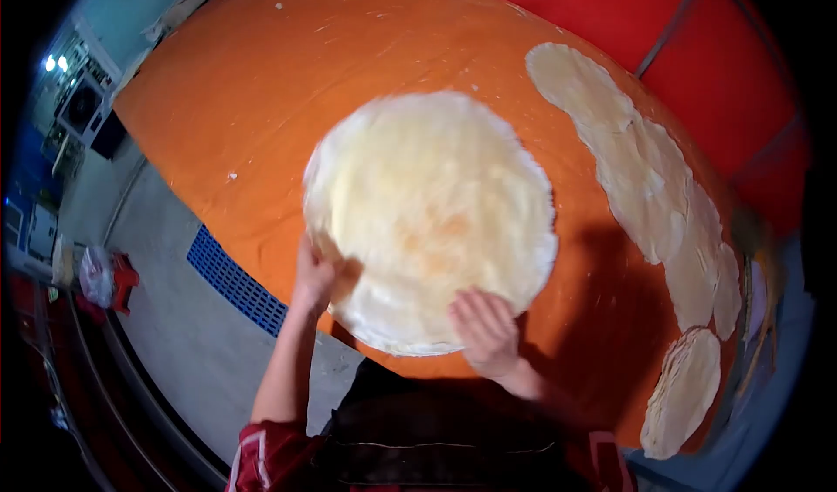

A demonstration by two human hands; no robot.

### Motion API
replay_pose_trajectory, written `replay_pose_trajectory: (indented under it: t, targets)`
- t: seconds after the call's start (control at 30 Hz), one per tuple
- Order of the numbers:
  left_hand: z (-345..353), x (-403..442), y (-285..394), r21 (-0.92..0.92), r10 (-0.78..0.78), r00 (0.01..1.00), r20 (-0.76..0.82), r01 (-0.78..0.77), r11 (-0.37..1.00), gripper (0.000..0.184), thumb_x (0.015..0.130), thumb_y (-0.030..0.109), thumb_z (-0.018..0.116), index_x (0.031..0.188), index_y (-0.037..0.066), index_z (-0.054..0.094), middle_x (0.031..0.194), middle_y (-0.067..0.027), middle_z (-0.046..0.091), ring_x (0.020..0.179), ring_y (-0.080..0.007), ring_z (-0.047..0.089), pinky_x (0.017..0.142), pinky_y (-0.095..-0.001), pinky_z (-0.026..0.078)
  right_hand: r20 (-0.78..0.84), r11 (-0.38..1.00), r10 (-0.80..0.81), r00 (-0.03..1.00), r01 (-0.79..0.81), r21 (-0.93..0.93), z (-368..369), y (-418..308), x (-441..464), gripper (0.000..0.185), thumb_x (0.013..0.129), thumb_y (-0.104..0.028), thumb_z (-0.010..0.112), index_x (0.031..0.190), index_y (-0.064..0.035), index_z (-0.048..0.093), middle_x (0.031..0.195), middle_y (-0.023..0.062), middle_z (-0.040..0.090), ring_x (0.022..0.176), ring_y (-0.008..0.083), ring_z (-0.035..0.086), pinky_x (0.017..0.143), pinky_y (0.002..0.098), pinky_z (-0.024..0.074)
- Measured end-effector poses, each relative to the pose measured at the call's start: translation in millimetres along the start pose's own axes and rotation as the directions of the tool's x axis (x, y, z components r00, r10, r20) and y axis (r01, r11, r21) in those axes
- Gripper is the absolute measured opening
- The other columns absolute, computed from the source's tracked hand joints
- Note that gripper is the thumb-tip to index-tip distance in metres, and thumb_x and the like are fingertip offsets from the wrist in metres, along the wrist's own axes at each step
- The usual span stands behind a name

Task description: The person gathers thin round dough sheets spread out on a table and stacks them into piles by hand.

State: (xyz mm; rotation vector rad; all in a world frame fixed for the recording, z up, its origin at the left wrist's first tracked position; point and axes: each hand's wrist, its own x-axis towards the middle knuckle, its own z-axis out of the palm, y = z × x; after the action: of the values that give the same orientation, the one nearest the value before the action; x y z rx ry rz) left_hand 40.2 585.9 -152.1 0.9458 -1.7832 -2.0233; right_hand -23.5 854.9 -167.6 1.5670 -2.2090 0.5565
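A large round flatbread (418, 187), pale with a few browned spots near its middle, is in front of me over the orange-covered table. Its rim looks ragged and layered, so several sheets may lie together; motion blurs it a little. My left hand (316, 274) is closed on the left edge, with some fingers hidden. On the lower right part of the bread rests my right hand (486, 331), its fingers stretched out flat against the surface.
Overlapping flatbreads (649, 187) run along the table's right side, with a small stack (684, 392) at the near right corner. Orange cloth (235, 82) covers the table. A blue plastic grate (231, 281) and a red stool (125, 281) with a plastic bag are on the left floor.
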Motion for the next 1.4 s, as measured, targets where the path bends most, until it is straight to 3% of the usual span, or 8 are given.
replay_pose_trajectory:
  t: [0.1, 0.3, 0.5, 0.63, 0.73, 0.87, 1.07, 1.4]
  targets:
    - [-26, -21, -53, 0.845, 0.531, 0.847, -0.006, -0.279, 0.455, 0.07, 0.057, 0.006, 0.061, 0.117, -0.009, 0.03, 0.112, -0.0262, 0.039, 0.103, -0.0393, 0.038, 0.091, -0.0401, 0.033, 0.105, 0.993, 0.005, 0.994, -0.017, 0.115, 26, -6, -16, 0.031, 0.072, -0.005, 0.048, 0.101, 0.0029, 0.055, 0.111, 0.0156, 0.052, 0.106, 0.0315, 0.048, 0.086, 0.042, 0.0376]
    - [-12, -26, -54, 0.889, 0.493, 0.866, 0.086, -0.29, 0.354, 0.079, 0.069, 0.026, 0.067, 0.129, -0.003, 0.025, 0.134, -0.0296, 0.017, 0.122, -0.0432, 0.024, 0.1, -0.0416, 0.024, 0.269, 0.817, 0.091, 0.959, -0.226, 0.531, -24, 26, -10, 0.043, 0.066, -0.012, 0.065, 0.106, -0.0013, 0.054, 0.111, 0.0122, 0.054, 0.105, 0.0265, 0.049, 0.09, 0.0381, 0.0378]
    - [-39, -29, -59, 0.715, 0.61, 0.786, -0.102, -0.369, 0.594, 0.067, 0.071, 0.013, 0.068, 0.126, -0.001, 0.033, 0.132, -0.0204, 0.027, 0.123, -0.0294, 0.028, 0.1, -0.0359, 0.024, -0.046, 0.544, 0.556, 0.83, -0.406, -0.735, -21, 244, -81, 0.034, 0.077, -0.014, 0.044, 0.109, -0.0027, 0.046, 0.123, 0.0186, 0.04, 0.113, 0.0336, 0.037, 0.09, 0.0523, 0.028]
    - [-37, -49, -20, 0.597, 0.559, 0.787, -0.263, -0.322, 0.735, 0.054, 0.078, 0.015, 0.063, 0.123, 0.001, 0.037, 0.125, -0.0147, 0.039, 0.117, -0.0251, 0.036, 0.094, -0.0377, 0.031, -0.238, 0.236, 0.666, 0.707, -0.503, -0.832, -43, 345, -115, 0.031, 0.077, -0.013, 0.046, 0.106, -0.0041, 0.051, 0.115, 0.0175, 0.048, 0.107, 0.0308, 0.044, 0.089, 0.0471, 0.0342]
    - [-2, -61, 0, 0.453, 0.55, 0.813, -0.192, -0.424, 0.784, 0.05, 0.079, 0.009, 0.061, 0.122, 0.001, 0.039, 0.118, -0.0143, 0.045, 0.111, -0.0222, 0.042, 0.089, -0.0334, 0.038, 0.213, 0.453, 0.885, 0.414, -0.66, -0.599, -94, 363, -103, 0.02, 0.072, -0.005, 0.048, 0.088, -0.0015, 0.059, 0.092, 0.0198, 0.059, 0.092, 0.0323, 0.056, 0.079, 0.041, 0.0443]
    - [99, -80, 20, 0.072, 0.234, 0.947, 0.221, -0.255, 0.964, 0.04, 0.075, 0.0, 0.058, 0.113, 0.0, 0.047, 0.105, -0.0118, 0.055, 0.093, -0.0181, 0.054, 0.082, -0.0287, 0.044, 0.274, 0.578, 0.809, 0.52, -0.617, -0.535, -136, 334, -75, 0.021, 0.076, -0.009, 0.048, 0.091, -0.0023, 0.061, 0.103, 0.0209, 0.055, 0.098, 0.03, 0.053, 0.08, 0.0418, 0.0438]
    - [244, -83, -25, -0.076, -0.203, 0.591, 0.781, 0.411, 0.909, 0.061, 0.075, 0.001, 0.062, 0.127, 0.003, 0.03, 0.124, -0.0131, 0.038, 0.111, -0.0259, 0.044, 0.087, -0.0332, 0.043, 0.743, 0.837, 0.398, 0.538, -0.544, -0.056, -134, 176, -93, 0.029, 0.078, -0.026, 0.056, 0.093, -0.0005, 0.055, 0.101, 0.0194, 0.053, 0.092, 0.0269, 0.054, 0.07, 0.0414, 0.0414]
    - [270, -75, -101, -0.206, -0.23, 0.806, 0.546, 0.395, 0.895, 0.014, 0.082, 0.002, 0.056, 0.095, 0.004, 0.053, 0.086, -0.0019, 0.058, 0.077, -0.0114, 0.054, 0.069, -0.0251, 0.047, 0.457, 0.108, 0.767, 0.45, -0.793, 0.6, -140, 155, -158, 0.019, 0.075, -0.011, 0.062, 0.089, 0.0013, 0.06, 0.072, 0.0104, 0.061, 0.07, 0.0161, 0.059, 0.063, 0.0289, 0.0467]
